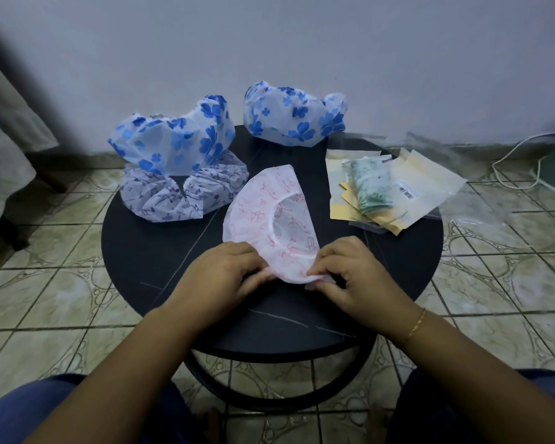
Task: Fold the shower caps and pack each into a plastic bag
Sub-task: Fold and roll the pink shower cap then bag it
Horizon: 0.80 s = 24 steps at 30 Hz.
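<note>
A pink-patterned shower cap [266, 216] lies folded in a half-moon on the round black table [161, 251]. My left hand [221, 270] and my right hand [346, 274] both pinch its near edge. Two blue-flowered caps stand puffed up, one at the back left [173, 139] on top of a grey-patterned cap [180, 197], the other at the back centre [295, 115]. On the right lies a stack of plastic bags [423, 184], and a folded green cap [370, 187] sits packed in a bag on it.
The table stands on a tiled floor [45, 283] close to a pale wall. A white cable [519, 174] runs along the floor at the right. A light cloth [4, 139] hangs at the left edge. My knees show at the bottom.
</note>
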Available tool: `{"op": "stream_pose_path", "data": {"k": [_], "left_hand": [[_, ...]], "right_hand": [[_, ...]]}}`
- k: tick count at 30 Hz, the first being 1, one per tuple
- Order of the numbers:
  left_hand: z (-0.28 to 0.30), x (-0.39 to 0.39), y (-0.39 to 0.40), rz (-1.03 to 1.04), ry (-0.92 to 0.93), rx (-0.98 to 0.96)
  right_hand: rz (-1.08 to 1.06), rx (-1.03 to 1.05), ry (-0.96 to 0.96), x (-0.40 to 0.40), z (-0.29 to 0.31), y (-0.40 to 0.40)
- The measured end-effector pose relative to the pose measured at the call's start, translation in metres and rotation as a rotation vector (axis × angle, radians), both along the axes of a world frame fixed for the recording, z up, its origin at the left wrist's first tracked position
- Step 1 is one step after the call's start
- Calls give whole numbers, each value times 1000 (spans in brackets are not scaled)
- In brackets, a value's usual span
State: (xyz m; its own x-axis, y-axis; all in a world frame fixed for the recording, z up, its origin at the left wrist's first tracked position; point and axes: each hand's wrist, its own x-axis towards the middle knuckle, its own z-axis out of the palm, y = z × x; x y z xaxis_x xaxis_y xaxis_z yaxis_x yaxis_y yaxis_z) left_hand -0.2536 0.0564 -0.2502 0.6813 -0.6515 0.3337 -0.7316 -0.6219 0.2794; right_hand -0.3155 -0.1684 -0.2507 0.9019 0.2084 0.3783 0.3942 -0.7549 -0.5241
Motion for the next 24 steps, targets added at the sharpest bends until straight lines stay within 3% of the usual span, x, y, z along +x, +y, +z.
{"op": "stream_pose_path", "data": {"k": [9, 16, 24], "left_hand": [[4, 6, -1, 135, 171, -15], [7, 2, -5, 327, 369, -69], [5, 2, -21, 467, 247, 79]], "right_hand": [[-179, 226, 271, 10, 10, 4], [-332, 240, 480, 25, 18, 10], [-479, 230, 583, 39, 22, 14]]}}
